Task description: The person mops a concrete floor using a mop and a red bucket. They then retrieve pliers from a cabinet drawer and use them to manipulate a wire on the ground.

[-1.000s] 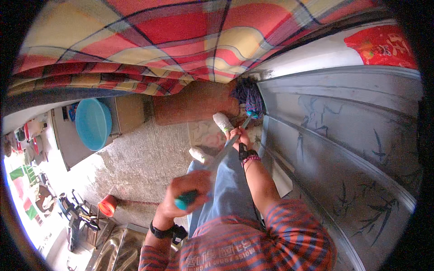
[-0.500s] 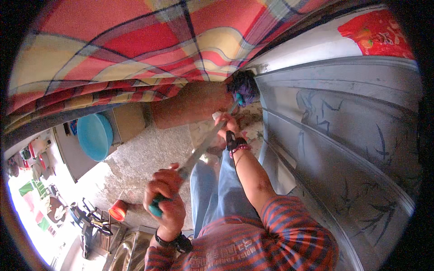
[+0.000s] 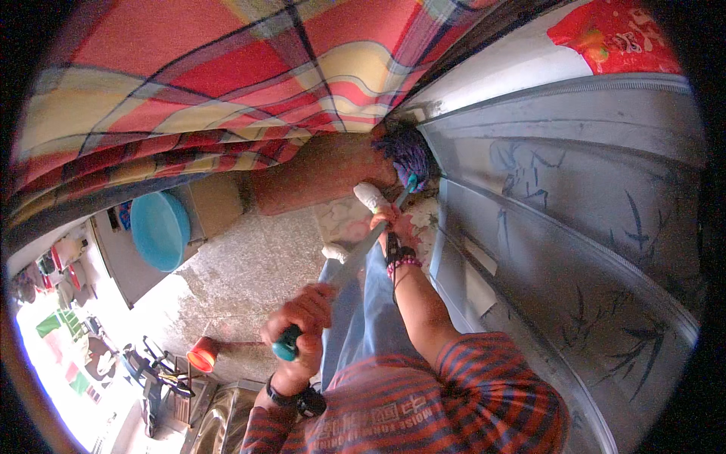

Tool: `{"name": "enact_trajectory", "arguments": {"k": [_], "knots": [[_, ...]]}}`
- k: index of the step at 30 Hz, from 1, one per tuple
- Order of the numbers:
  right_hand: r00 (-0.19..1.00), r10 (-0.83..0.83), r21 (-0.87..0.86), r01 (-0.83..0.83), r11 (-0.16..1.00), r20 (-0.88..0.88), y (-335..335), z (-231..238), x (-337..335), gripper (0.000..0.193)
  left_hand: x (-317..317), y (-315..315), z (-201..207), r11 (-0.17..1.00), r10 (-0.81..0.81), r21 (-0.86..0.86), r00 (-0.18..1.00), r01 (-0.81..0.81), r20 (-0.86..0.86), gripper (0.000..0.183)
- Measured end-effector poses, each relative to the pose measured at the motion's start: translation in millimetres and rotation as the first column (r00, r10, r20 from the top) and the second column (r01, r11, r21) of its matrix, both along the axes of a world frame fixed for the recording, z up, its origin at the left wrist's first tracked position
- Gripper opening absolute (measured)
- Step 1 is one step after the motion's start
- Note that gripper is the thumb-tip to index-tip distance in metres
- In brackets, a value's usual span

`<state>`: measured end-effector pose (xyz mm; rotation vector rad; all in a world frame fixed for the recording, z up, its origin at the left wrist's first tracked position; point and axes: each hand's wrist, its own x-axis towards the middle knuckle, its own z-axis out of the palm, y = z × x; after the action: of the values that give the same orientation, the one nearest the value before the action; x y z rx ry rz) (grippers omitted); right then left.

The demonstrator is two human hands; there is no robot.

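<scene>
A mop runs slantwise across the view, its grey pole between my two hands. Near the pole's teal end, my left hand is closed round it, with a dark watch on that wrist. Farther down, my right hand grips the same pole, a black band and pink beads at its wrist. Beyond that hand, the purple, stringy mop head lies on the floor in the corner between the checked cloth and the grey zipped fabric cover. A teal joint links head and pole.
My white shoes stand on a patterned patch of floor. To the left are a light blue basin, a cardboard box and an orange-red bucket. A red package sits at the upper right.
My left hand has shifted right and slightly up, my right hand slightly down and right. The mop head has moved a little right and down, staying in the corner.
</scene>
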<state>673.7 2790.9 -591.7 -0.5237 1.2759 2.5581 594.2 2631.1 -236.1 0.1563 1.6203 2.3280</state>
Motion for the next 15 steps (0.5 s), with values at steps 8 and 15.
{"name": "enact_trajectory", "arguments": {"k": [8,15], "knots": [[0.886,0.385,-0.173,-0.349,0.921,0.26,18,-9,62,0.011,-4,-2,-7,0.759,-0.637,-0.084,0.71,0.646,-0.3,0.018],[0.808,0.565,0.022,-0.576,0.817,0.165,5,-20,108,0.015,21,-38,12,0.618,-0.747,-0.094,0.545,0.781,-0.381,0.016]]}}
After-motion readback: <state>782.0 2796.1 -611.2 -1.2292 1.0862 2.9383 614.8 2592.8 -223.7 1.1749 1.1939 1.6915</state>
